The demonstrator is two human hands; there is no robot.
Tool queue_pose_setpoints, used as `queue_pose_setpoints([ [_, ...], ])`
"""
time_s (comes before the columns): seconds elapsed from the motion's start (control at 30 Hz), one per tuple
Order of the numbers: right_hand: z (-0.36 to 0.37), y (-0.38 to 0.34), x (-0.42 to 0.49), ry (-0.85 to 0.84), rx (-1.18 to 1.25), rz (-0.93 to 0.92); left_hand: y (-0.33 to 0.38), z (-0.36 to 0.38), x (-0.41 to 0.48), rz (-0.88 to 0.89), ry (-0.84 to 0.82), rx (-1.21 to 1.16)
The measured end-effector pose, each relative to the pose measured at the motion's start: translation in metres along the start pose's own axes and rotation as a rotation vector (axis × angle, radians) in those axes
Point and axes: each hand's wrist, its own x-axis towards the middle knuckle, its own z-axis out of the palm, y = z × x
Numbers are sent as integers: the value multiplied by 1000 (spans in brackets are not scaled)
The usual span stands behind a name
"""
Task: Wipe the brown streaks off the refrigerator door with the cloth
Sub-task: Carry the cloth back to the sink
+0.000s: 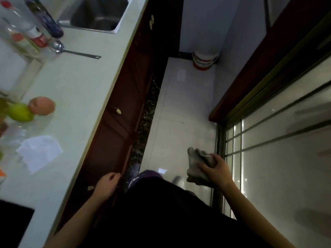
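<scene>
1. While the pale glossy tiled floor [180,111] runs up the middle of the frame, a smooth white countertop [84,86] fills the left side above dark red-brown wooden cabinet doors [125,104].
2. Frosted glass sliding door panels with thin dark grid bars [279,149] take the right side.
3. A stainless steel sink basin [100,13] sits at upper left.
4. The right hand [217,170] at lower right is clenched around a crumpled grey soft cloth [196,165], held over the floor beside the glass panels.
5. The left hand [107,184] at lower centre-left is loosely curled near the cabinet front, holding nothing.
6. A round green fruit [20,111] touches a blurred round reddish-orange fruit [43,105] on the counter's left edge.
</scene>
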Motion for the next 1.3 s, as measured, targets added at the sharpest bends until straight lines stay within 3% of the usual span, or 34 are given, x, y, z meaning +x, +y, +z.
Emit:
queue_pose_setpoints([
  [0.27,-20,-93,142,-45,-45,-64,59,0,77,-188,-10,-204],
  [0.4,-38,-110,198,-16,-42,43,143,-5,142,-103,-95,-143],
  [0.63,-86,-149,292,166,3,118,337,-29,229,173,-258,295],
  [0.77,-95,-181,360,151,31,118,426,-46,269,260,-198,219],
  [0.87,-87,-216,428,67,-9,88,460,-55,297,258,-112,137],
  [0.97,-72,-264,496,-83,-99,-2,466,-65,312,145,2,38],
  [1.13,-37,-374,582,-393,-255,-204,432,-65,302,-114,216,-209],
  [1.3,32,-479,599,-677,-406,-451,398,-55,275,-331,426,-505],
])
